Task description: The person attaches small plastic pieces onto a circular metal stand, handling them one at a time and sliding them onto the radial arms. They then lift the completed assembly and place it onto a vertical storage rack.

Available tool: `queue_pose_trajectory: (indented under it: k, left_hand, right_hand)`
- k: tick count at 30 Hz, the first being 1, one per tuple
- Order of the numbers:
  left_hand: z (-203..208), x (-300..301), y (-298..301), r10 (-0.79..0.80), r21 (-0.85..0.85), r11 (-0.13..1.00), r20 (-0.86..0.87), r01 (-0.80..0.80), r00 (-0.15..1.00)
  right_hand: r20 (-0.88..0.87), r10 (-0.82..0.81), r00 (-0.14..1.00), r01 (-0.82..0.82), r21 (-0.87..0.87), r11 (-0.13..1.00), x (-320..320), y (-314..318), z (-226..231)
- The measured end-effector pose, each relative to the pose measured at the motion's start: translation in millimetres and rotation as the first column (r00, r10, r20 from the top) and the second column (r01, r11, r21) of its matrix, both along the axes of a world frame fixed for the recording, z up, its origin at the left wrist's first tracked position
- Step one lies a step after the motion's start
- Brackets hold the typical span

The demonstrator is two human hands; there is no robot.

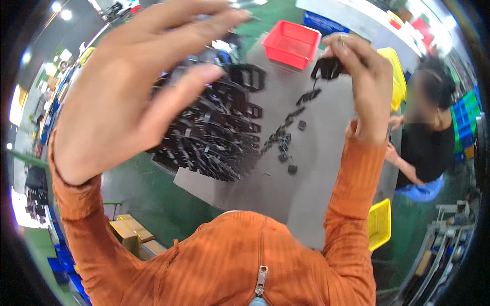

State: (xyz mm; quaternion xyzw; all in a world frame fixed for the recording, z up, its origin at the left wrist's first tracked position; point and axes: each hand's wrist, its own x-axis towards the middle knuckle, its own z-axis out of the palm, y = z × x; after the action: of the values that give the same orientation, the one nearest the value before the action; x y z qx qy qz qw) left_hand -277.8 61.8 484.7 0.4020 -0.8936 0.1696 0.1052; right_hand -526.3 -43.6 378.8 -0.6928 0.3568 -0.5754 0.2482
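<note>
My left hand [122, 94], large and close to the view, is raised over a dense stack of black frame-like plastic parts [209, 135]. Its fingers are stretched out with the thumb apart, and I see nothing in them. At the upper right, my right hand [367, 71] pinches a small black plastic part [326, 68] above the table; its fingertips are partly blurred. From below that part, a slanting line of small black pieces [291, 118] runs down toward the stack. A few loose black pieces [292, 169] lie just right of the line.
A red plastic basket [291, 43] stands at the far edge of the grey table [321, 168]. Yellow baskets [380, 224] are along the right side. A person in a black top [426, 143] is at the right. Cardboard boxes [131, 232] stand on the green floor at lower left.
</note>
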Motion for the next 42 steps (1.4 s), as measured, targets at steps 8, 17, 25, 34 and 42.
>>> queue_pose_trajectory:
  k: [8,17,25,34,42]
  left_hand:
    - [-3,5,-5,0.164,-0.028,0.986,0.021,-0.164,0.986]
    - [15,14,8,0.096,0.149,0.985,-0.033,-0.090,0.995]
    - [7,14,12,-0.046,0.057,0.997,-0.072,0.050,0.996]
    - [3,10,9,-0.049,0.099,0.993,-0.098,0.058,0.994]
    - [3,7,8,-0.065,0.064,0.995,-0.103,0.072,0.993]
  right_hand:
    - [-0.255,-0.319,0.913,0.355,0.107,0.929,-171,-131,-93]
    - [-0.574,-0.327,0.751,0.480,0.134,0.867,-167,-132,-164]
    - [0.273,0.477,0.835,-0.499,0.012,0.867,63,29,5]
    - [0.253,0.485,0.837,-0.528,0.145,0.837,70,39,29]
    - [0.188,0.315,0.930,-0.306,-0.074,0.949,77,38,22]
